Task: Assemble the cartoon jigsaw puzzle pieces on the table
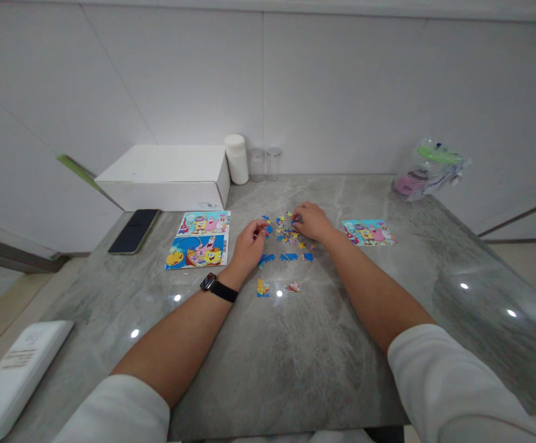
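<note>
A heap of small jigsaw puzzle pieces point(287, 234), mostly blue, yellow and pink, lies on the grey table between my hands. My left hand point(249, 246), wearing a black watch point(209, 282) on the wrist, is at the heap's left edge. Its fingers are bent together; whatever they hold is too small to make out. On the heap's right side, my right hand point(312, 221) has its fingers curled down around a dark blue puzzle piece point(296, 218). Nearer me lie a row of blue joined pieces point(288, 257), a yellow corner piece point(263, 287) and a pinkish piece point(293, 287).
Cartoon picture sheets point(197, 251) lie left, and a smaller picture card point(369, 232) right. Around them are a phone point(133, 231), white box point(166, 175), white bottle point(236, 160), two clear glasses point(273, 165), a bagged pink-and-green item point(427, 172) and a white slab-like object point(23, 375).
</note>
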The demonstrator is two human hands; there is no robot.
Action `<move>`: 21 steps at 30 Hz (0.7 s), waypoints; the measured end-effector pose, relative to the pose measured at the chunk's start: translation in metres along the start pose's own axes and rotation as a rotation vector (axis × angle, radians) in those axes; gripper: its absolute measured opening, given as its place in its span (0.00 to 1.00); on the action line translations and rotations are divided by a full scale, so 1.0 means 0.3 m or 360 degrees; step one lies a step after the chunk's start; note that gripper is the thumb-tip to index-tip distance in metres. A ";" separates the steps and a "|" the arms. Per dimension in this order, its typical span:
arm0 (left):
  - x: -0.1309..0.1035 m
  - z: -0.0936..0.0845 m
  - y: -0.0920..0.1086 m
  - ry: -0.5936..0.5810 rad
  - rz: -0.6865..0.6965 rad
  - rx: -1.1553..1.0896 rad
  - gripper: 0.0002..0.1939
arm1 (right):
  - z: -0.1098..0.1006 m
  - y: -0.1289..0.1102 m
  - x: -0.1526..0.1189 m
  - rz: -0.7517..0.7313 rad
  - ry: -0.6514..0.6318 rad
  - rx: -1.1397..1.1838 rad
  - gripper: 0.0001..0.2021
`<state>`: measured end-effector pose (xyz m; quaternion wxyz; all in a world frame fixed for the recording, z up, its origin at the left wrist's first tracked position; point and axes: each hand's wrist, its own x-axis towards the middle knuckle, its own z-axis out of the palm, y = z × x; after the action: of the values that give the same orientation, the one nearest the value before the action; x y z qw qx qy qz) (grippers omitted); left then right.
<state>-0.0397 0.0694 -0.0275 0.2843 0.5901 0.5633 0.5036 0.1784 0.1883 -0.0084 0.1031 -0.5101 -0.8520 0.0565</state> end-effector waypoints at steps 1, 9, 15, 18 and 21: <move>0.000 0.000 0.000 0.0003 0.0003 0.0002 0.11 | -0.004 -0.002 0.001 -0.0009 0.0020 0.0012 0.09; -0.001 0.000 0.005 0.0002 0.0008 0.0002 0.11 | -0.030 -0.044 0.014 0.0000 0.0236 0.0843 0.07; -0.005 0.001 0.012 -0.0033 0.0044 -0.0016 0.09 | -0.058 -0.093 0.009 0.0092 0.0040 0.1834 0.12; -0.010 0.004 0.015 -0.0074 0.0025 -0.0054 0.10 | -0.069 -0.127 -0.007 0.0240 -0.0120 0.2032 0.13; -0.013 0.007 0.018 -0.0083 0.0020 -0.0092 0.10 | -0.070 -0.158 -0.023 0.0311 -0.0266 0.2103 0.13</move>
<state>-0.0352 0.0651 -0.0245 0.3127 0.5981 0.5373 0.5058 0.1456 0.1596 0.0207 0.3215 -0.4086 -0.5934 0.6144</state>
